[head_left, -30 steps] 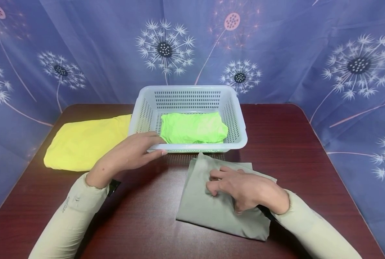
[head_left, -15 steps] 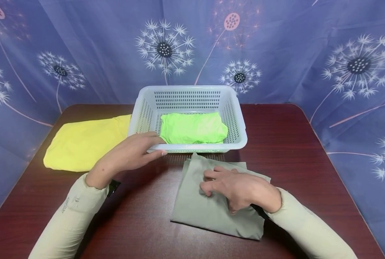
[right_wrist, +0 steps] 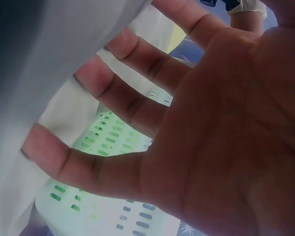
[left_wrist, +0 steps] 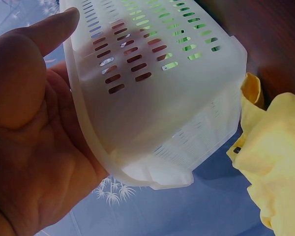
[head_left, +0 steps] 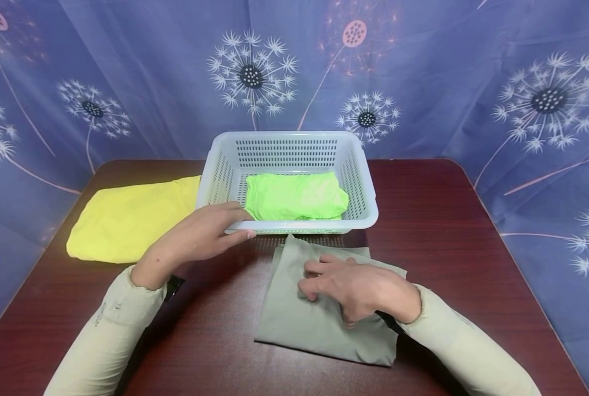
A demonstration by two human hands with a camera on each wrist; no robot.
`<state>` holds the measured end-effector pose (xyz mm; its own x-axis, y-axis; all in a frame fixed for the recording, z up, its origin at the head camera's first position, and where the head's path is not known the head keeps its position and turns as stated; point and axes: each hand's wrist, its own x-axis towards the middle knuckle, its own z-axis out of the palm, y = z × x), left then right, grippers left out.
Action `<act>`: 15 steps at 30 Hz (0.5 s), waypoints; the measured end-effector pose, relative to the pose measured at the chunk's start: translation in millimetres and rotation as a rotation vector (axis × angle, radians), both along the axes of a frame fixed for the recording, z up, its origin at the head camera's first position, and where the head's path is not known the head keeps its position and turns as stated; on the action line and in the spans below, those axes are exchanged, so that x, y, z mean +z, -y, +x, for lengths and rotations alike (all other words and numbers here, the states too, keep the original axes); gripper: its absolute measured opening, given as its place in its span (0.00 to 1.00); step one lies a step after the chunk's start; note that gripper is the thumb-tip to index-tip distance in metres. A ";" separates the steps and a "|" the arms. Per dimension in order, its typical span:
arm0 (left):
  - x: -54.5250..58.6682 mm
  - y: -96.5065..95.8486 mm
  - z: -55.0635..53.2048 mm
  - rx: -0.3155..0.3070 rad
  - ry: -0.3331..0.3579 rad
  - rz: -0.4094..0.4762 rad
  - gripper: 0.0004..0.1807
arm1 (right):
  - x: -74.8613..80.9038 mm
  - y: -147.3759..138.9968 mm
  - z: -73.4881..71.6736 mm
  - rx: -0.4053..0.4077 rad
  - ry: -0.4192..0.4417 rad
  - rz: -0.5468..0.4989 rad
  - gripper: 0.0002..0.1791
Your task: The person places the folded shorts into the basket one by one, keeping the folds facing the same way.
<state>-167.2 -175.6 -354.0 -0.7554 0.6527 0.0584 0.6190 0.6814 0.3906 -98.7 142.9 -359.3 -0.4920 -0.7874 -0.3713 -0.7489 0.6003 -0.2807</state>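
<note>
My left hand (head_left: pixel 197 231) grips the near left rim of a white perforated plastic basket (head_left: pixel 294 224). Its thumb lies outside the rim and its fingers go over into the basket, as the left wrist view also shows. A bright green folded cloth (head_left: pixel 296 195) lies inside on the basket floor. In front of the basket, a folded grey-green cloth (head_left: pixel 294 322) lies flat on the table. My right hand (head_left: pixel 361 289) rests on that cloth with spread, slightly bent fingers, and the fingertips (right_wrist: pixel 44 142) touch it in the right wrist view.
A yellow folded cloth (head_left: pixel 131 220) lies left of the basket, close to its side and partly behind my left forearm. The dark red wooden table (head_left: pixel 453 220) ends at a blue curtain (head_left: pixel 170 71) with a dandelion print.
My right hand has slid to the left, and the grey-green cloth has moved left with it. The left hand and the basket have stayed in place.
</note>
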 end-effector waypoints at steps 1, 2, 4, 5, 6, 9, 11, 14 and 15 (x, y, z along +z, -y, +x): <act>-0.1 0.0 0.0 0.000 0.001 0.000 0.09 | 0.0 0.8 -0.1 0.001 0.000 0.000 0.40; 0.1 0.0 0.1 0.001 0.002 0.001 0.09 | 0.1 1.7 -0.2 0.001 0.000 0.001 0.40; 0.2 -0.1 0.2 0.003 0.005 0.001 0.09 | 0.1 3.6 -0.3 0.003 -0.002 0.001 0.39; 0.2 -0.1 0.2 0.004 0.005 0.002 0.09 | 0.0 4.5 -0.4 0.004 -0.003 0.004 0.39; 0.3 -0.1 0.3 0.004 0.006 0.002 0.09 | 0.0 5.4 -0.5 0.006 -0.006 0.006 0.39; 0.2 0.0 0.4 0.006 0.006 0.002 0.09 | -0.3 8.3 -1.1 0.010 -0.012 0.013 0.39; 0.2 0.0 0.4 0.006 0.004 0.003 0.09 | 0.0 10.0 -1.4 0.012 -0.011 0.017 0.39; 0.2 -0.3 0.3 0.006 0.001 0.004 0.09 | 0.0 12.7 -1.9 0.018 -0.011 0.018 0.39; 0.2 -0.3 0.3 0.005 -0.001 0.004 0.09 | 0.4 13.3 -1.8 0.018 -0.011 0.020 0.39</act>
